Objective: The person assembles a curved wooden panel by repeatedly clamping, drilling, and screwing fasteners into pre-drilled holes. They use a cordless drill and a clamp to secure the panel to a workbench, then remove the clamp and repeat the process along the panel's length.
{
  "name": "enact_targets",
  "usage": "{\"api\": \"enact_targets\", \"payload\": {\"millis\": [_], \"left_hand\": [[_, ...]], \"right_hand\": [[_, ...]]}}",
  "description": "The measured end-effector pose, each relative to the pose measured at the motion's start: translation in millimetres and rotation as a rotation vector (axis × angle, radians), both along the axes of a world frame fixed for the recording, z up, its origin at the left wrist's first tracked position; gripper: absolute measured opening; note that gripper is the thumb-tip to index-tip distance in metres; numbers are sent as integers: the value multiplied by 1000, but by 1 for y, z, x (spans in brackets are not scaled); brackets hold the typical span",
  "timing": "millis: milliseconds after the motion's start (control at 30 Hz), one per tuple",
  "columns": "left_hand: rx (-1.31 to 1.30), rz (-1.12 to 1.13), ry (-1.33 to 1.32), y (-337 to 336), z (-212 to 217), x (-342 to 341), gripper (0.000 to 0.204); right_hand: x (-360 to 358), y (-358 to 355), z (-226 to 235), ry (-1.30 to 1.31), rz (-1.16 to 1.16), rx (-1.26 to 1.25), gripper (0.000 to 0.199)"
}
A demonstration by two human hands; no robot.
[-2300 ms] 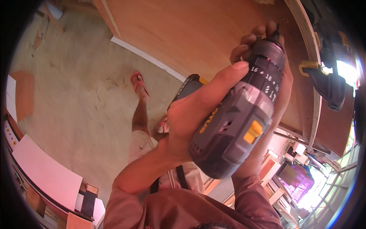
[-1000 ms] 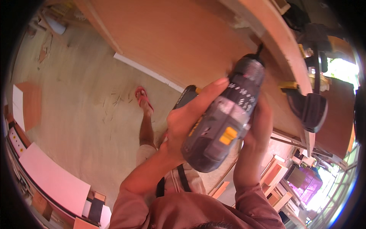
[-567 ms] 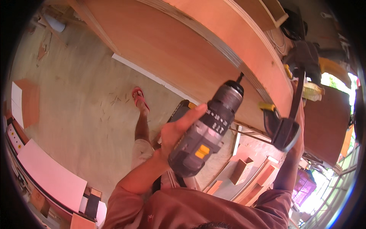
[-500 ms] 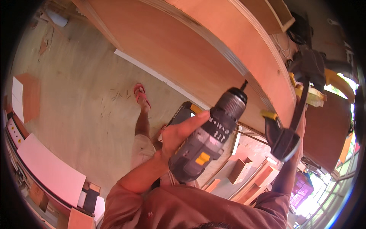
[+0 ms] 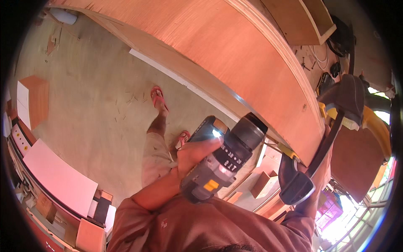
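Note:
My left hand (image 5: 195, 155) is wrapped round a dark grey and black cordless drill (image 5: 222, 164) with a yellow switch. Its lamp is lit. The chuck (image 5: 249, 130) points up and right toward the near edge of a large plywood panel (image 5: 235, 63); the bit is not visible. At the panel's right end sits a black bar clamp (image 5: 296, 180) with yellow pads, its bar running up to a second jaw (image 5: 344, 96). Behind the bar is my right hand (image 5: 322, 168), at the panel's end. The clamp hides most of its fingers.
On the floor to the left stands a small box (image 5: 35, 101) with a white face. White boards (image 5: 61, 176) and wood offcuts lie lower left. A wooden tray (image 5: 302, 25), screws and a cable (image 5: 321, 59) are beyond the panel. More wooden pieces (image 5: 264, 185) lie below right.
The drill has shifted slightly left and down, and its lamp has come on. The bit, visible before, is now out of sight. More of the panel's broad face shows, and the clamp appears lower.

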State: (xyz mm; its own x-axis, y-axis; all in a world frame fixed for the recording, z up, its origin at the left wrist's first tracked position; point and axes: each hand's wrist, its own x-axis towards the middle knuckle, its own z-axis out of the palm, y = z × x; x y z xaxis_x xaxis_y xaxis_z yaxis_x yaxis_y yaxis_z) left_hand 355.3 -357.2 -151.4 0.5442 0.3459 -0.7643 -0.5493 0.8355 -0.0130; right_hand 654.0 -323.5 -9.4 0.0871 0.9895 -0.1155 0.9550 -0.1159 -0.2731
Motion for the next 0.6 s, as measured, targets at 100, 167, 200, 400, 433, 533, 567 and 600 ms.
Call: {"api": "enact_targets", "payload": {"millis": [100,167,200,400,433,533,567,600], "left_hand": [[-15,61,38,7,11,-2,46],[70,49,84,14,20,2,46],[269,63,183,14,23,2,46],[1359,264,728,-4,-2,7,75],[1369,271,734,-3,-6,10,75],[1391,245,750,4,15,5,76],[1372,215,733,4,22,0,76],[1351,187,718,3,27,-5,76]], "right_hand": [[-15,6,8,-79,114,29,85],[-16,4,10,-147,164,53,87],[-15,3,6,-150,191,72,88],[-24,9,8,-162,110,17,85],[-23,8,7,-158,117,39,85],[-15,10,4,-137,146,74,86],[-15,12,6,-132,148,62,86],[-16,13,8,-127,153,50,87]]}}
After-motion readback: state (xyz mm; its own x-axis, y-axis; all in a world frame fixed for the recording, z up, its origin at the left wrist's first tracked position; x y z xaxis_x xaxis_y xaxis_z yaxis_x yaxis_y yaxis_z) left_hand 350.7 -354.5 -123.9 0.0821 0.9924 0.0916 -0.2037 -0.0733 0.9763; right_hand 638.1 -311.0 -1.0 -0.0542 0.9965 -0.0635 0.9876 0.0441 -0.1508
